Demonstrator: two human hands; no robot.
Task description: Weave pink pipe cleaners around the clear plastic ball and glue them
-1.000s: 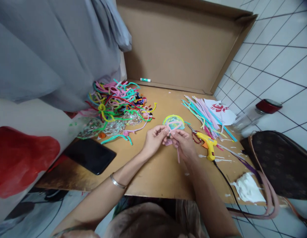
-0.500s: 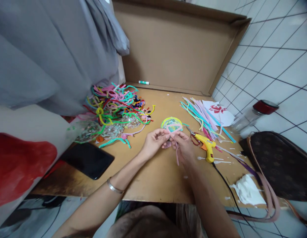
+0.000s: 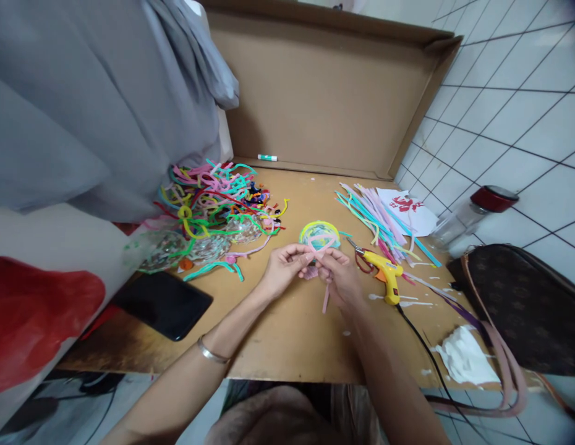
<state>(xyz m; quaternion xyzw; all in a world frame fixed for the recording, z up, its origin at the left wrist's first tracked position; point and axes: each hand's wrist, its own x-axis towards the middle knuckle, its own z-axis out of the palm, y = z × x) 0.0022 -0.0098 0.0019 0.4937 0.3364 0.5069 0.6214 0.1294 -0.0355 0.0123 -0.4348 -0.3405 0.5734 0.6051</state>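
A pink pipe cleaner (image 3: pixel 323 237), bent into a loop, is pinched between both my hands above the table. My left hand (image 3: pixel 289 264) grips the loop's left side with thumb and fingers. My right hand (image 3: pixel 338 270) pinches the right side, and a loose tail hangs below it. Just beyond the loop lies a round piece (image 3: pixel 311 226) with a yellow rim and a mixed blue-green middle, partly covered by the loop. To the right of my right hand rests a yellow hot glue gun (image 3: pixel 384 269).
Tangled colourful pipe cleaners (image 3: pixel 213 191) lie left, near a black phone (image 3: pixel 164 304). Straight pipe cleaners (image 3: pixel 373 213) lie at back right, before a red-lidded bottle (image 3: pixel 473 213). A brown bag (image 3: pixel 523 303) and crumpled tissue (image 3: pixel 466 355) sit right. A cardboard panel (image 3: pixel 315 93) stands behind.
The pink loop has shifted slightly within my fingers, and its hanging tail has swung a little left. Both hands keep their pinch on it. The view has moved slightly.
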